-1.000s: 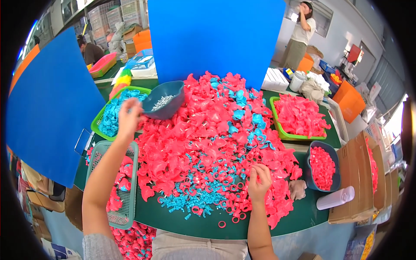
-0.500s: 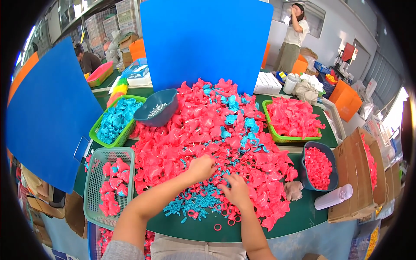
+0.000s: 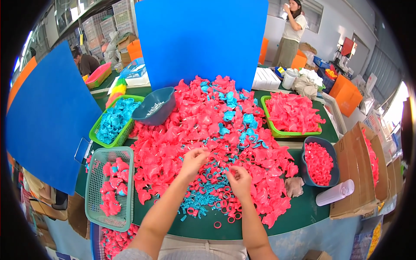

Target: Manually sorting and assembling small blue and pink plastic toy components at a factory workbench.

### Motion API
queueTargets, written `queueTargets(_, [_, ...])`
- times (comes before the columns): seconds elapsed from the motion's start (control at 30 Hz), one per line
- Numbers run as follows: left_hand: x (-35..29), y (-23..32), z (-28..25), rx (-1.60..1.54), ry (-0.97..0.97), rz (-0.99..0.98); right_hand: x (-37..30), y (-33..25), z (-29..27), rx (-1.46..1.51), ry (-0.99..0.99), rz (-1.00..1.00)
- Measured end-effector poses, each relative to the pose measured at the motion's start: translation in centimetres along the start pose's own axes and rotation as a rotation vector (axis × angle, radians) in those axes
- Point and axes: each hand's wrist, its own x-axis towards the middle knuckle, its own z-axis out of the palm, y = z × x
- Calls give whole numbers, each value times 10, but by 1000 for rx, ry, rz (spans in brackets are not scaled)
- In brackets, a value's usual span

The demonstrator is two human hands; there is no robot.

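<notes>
My left hand (image 3: 196,161) hovers over the middle of a big pile of glossy pink plastic parts (image 3: 167,138), its fingers pinched together. Whatever lies between them is too small to make out. To its right, my right hand (image 3: 239,179) is also closed in a pinch, thumb against fingertips, with a tiny piece perhaps between them. Below both hands lie small teal plastic pieces (image 3: 197,200) in a loose heap. Pink rings (image 3: 225,195) are scattered beside my right hand. Larger teal curved parts (image 3: 248,119) lie among the pink ones farther back.
At left are a pale green basket (image 3: 89,190) with assembled pink-teal figures, a green basket (image 3: 93,134) of teal parts and a dark bowl (image 3: 167,106) of small metal pieces. Right are a green basket (image 3: 286,134) of pink parts, a dark tub (image 3: 308,180) and a pale bottle (image 3: 335,193).
Both hands have lifted and pulled in toward a pinch. The left moved slightly left and up, while the right, with fingers spread before, has closed and risen a little.
</notes>
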Motion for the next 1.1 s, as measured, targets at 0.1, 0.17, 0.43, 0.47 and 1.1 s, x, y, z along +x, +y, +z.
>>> queueTargets(0.1, [-30, -8, 13, -692, 141, -246, 2, 1, 1, 579, 52, 156])
queueTargets(0.17, [-46, -6, 27, -827, 124, -285, 0, -14, 3, 539, 52, 57])
queueTargets(0.43, [-55, -16, 26, -1211, 116, -387, 15, -45, 4, 178, 44, -155])
queueTargets(0.47, [-53, -16, 26, -1197, 135, -381, 24, -31, 4, 195, 97, -52])
queueTargets(1.1, [-56, -7, 3, -1253, 169, -395, 85, -3, 21, -137, -136, 202])
